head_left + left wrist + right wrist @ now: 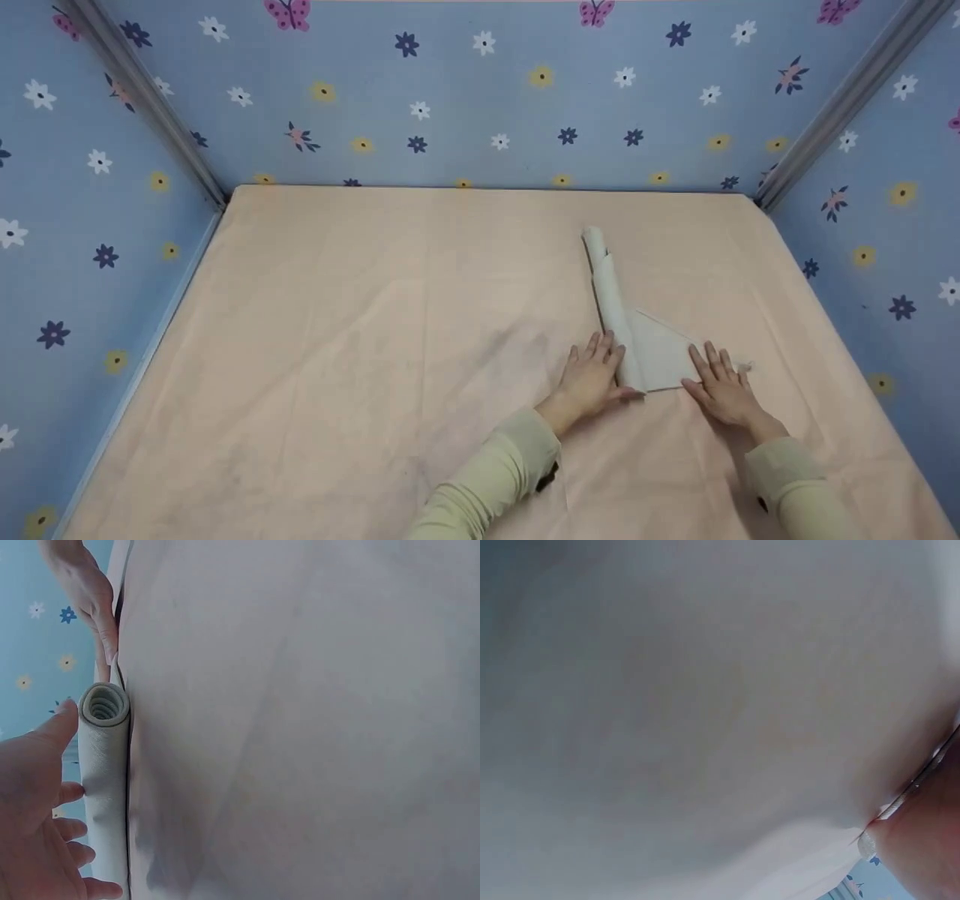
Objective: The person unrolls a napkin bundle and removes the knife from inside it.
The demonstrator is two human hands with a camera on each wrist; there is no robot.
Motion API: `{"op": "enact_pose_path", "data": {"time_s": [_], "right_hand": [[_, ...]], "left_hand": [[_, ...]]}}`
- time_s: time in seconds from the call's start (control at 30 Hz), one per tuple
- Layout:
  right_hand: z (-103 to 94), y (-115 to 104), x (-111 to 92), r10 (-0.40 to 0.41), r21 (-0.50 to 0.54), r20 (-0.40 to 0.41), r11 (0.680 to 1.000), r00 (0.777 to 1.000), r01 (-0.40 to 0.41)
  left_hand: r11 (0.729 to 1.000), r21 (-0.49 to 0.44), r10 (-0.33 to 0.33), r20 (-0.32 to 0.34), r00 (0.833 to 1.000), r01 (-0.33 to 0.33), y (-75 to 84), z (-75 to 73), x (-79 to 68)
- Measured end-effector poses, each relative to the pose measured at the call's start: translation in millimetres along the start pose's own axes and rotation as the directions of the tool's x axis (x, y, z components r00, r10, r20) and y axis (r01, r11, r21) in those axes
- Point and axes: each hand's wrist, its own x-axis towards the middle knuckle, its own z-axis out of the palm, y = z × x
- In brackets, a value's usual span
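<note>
A pale grey-white sheet, rolled into a long tube [613, 300], lies on the table, its spiral end [105, 705] facing the left wrist camera. From its right side a flat, tapering flap [664, 352] is still unrolled. My left hand [589, 379] rests against the tube's near left side, fingers extended and thumb at its near end. On the flap's narrow right part my right hand [724, 386] lies flat with straight fingers. A thin cord [900, 802] shows beside the right hand in the right wrist view; most of that view is blurred.
A creased peach cloth [300, 337] covers the table. Blue flowered panels [480, 97] stand behind it and at both sides, joined by grey corner posts [847, 105].
</note>
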Motion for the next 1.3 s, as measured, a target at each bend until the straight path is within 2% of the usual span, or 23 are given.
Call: {"op": "enact_pose_path", "data": {"time_s": [0.13,0.57,0.77,1.07,1.3], "right_hand": [[0.9,0.7,-0.4,0.004,0.003,0.001,1.000,1.000,-0.004],[1.9,0.3,-1.5,0.006,0.004,-0.005,1.000,1.000,-0.006],[2.0,0.5,-0.2,0.002,0.002,-0.007,1.000,1.000,-0.002],[-1.5,0.8,0.4,0.013,0.010,0.018,1.000,1.000,-0.014],[0.5,0.4,0.0,0.009,0.008,0.007,1.000,1.000,-0.009]], "left_hand": [[1.000,0.026,-0.001,0.005,1.000,0.001,1.3,-0.6,2.7],[0.996,0.074,0.049,-0.063,0.997,-0.044,11.3,-2.1,17.5],[0.997,0.065,0.058,-0.083,0.995,-0.053,14.6,-0.9,26.6],[0.998,0.044,0.042,-0.047,0.998,-0.040,19.7,2.8,37.1],[0.993,0.093,0.073,-0.032,0.997,-0.070,22.6,11.0,36.2]]}}
